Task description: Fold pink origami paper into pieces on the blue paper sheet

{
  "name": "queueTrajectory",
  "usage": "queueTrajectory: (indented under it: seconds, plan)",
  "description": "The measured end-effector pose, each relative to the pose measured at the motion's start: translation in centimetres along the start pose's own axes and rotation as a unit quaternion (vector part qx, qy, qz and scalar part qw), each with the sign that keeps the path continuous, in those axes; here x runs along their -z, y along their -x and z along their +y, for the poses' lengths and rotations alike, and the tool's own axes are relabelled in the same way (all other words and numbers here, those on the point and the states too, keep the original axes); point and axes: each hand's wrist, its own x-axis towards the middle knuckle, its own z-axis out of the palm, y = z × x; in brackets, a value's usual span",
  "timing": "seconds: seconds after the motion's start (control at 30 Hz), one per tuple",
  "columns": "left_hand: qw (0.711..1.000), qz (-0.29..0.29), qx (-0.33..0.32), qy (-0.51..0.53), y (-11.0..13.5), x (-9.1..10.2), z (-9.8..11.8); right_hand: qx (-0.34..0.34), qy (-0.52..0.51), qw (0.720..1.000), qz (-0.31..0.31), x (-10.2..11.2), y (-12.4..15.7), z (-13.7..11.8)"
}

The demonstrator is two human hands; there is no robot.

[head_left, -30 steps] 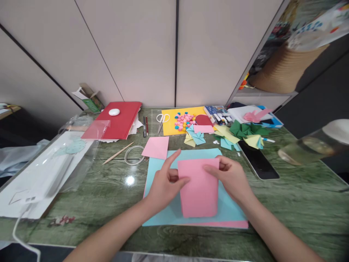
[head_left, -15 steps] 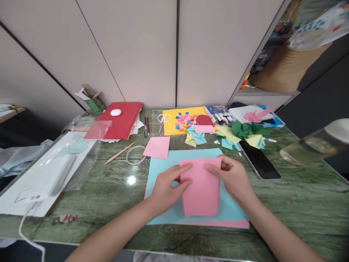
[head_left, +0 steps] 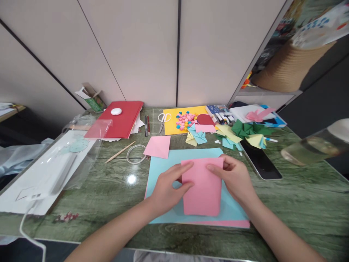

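A folded sheet of pink paper (head_left: 202, 189) is held between both hands over a light blue sheet (head_left: 163, 211). My left hand (head_left: 170, 187) grips its left edge, thumb and index finger on the front face. At the upper right edge, my right hand (head_left: 234, 174) pinches it with the thumb in front and the fingers curled behind. Pink paper pokes out from under the blue sheet's lower edge. A smaller pink paper piece (head_left: 157, 146) overlaps the blue sheet's upper left corner.
White-handled scissors (head_left: 164, 118), small coloured balls on yellow paper (head_left: 170, 127) and folded paper pieces (head_left: 247, 129) lie at the back. A phone (head_left: 260, 160) and a clear bottle (head_left: 308, 147) are to the right. Left are a wooden stick (head_left: 120, 152), a wire coil (head_left: 136, 162) and a red folder (head_left: 125, 118).
Almost nothing differs. The pink paper and both hands appear shifted very slightly to the right, along with a small shift of the whole view.
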Motion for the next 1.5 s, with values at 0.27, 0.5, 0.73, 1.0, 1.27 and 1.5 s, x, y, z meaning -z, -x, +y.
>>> queueTrajectory:
  seconds: [0.27,0.5,0.73,1.0,1.27,1.5]
  plan:
    - [0.999,-0.002,-0.021,-0.024,0.16,-0.02,-0.08,-0.005,-0.010,1.000,0.004,-0.03,0.00,-0.01]
    - [1.000,-0.004,-0.014,-0.014,0.20,-0.05,-0.02,-0.004,-0.019,1.000,0.004,-0.01,0.06,-0.08]
    - [1.000,-0.003,-0.008,-0.013,0.30,-0.12,-0.19,-0.006,-0.013,1.000,0.004,0.04,0.14,-0.07]
    - [0.998,0.008,-0.057,-0.021,0.18,-0.16,0.04,-0.001,-0.015,1.000,0.003,0.05,0.02,-0.20]
    - [0.998,0.012,-0.057,0.005,0.09,-0.33,-0.29,-0.011,-0.024,1.000,0.004,0.13,0.00,-0.04]
    - [0.999,0.011,-0.049,0.018,0.05,-0.36,-0.31,-0.016,-0.036,0.999,0.005,0.03,0.05,-0.13]
